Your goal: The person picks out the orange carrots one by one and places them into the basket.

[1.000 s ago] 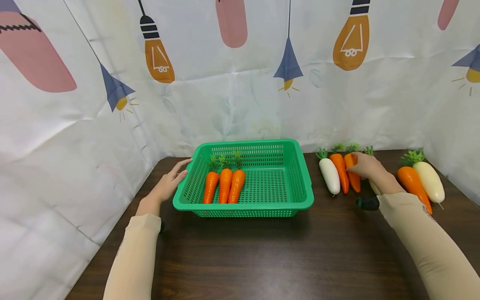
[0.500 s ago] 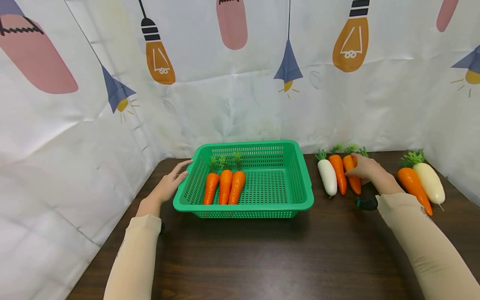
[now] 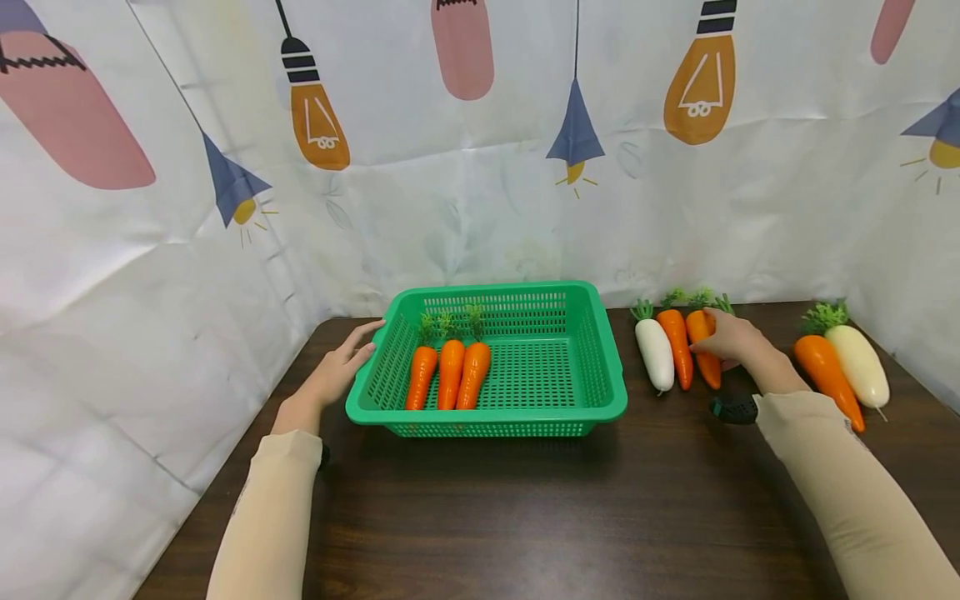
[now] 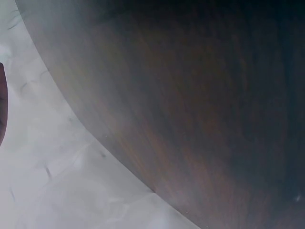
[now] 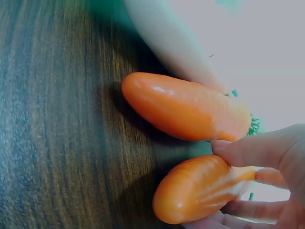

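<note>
My left hand [image 3: 337, 367] touches the left side of a green plastic basket [image 3: 487, 414], its fingers stretched towards the rim. Three orange carrots [image 3: 450, 371] with leafy tops lie side by side inside the basket. On the table's right, my right hand [image 3: 735, 340] has its thumb and fingers around an orange carrot [image 3: 707, 371]. In the right wrist view the thumb is along one side of this carrot [image 5: 190, 191] and the fingers along the other. Left of it lie another carrot [image 3: 678, 350] and a white radish [image 3: 656, 357]. A green tuft [image 3: 723, 303] shows behind the right hand, its root hidden.
A larger carrot [image 3: 828, 375] and a larger white radish [image 3: 861, 365] lie further right on the dark wooden table [image 3: 525, 517]. A patterned white cloth [image 3: 487, 208] hangs behind the table and along its sides.
The right hand has shifted slightly left, and the green tuft behind it has moved left too. The left hand stays at the basket.
</note>
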Demonstrator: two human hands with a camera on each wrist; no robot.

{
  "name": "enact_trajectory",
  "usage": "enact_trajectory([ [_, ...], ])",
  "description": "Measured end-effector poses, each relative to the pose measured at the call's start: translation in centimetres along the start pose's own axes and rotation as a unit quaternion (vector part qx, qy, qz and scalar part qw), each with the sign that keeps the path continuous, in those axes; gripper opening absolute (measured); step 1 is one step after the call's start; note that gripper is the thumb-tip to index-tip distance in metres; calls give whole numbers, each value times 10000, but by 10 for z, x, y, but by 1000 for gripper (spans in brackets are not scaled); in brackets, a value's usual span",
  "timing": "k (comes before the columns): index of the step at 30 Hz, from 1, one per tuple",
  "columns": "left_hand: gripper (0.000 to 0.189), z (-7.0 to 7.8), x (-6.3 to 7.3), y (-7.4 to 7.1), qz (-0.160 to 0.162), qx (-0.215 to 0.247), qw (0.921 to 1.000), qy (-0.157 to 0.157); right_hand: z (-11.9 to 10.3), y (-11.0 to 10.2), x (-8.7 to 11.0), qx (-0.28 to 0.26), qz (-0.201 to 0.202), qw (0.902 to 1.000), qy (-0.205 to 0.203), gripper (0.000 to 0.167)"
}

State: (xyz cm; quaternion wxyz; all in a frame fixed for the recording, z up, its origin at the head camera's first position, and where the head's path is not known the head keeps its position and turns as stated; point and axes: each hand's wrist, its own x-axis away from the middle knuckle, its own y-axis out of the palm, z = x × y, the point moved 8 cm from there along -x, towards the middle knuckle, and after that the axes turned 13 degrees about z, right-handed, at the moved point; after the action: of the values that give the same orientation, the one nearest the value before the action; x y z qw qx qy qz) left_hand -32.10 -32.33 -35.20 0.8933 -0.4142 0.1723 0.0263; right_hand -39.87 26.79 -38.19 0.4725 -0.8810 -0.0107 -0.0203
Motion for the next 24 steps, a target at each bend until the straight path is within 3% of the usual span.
enact_trajectory([
  [17, 54, 1, 0, -1, 23, 27, 10000, 12, 14, -7, 10, -936, 401, 9948, -53, 92],
  [24, 55, 0, 0, 0, -12, 25, 10000, -4, 9, -13, 18, -1154, 454, 9922, -151, 92],
])
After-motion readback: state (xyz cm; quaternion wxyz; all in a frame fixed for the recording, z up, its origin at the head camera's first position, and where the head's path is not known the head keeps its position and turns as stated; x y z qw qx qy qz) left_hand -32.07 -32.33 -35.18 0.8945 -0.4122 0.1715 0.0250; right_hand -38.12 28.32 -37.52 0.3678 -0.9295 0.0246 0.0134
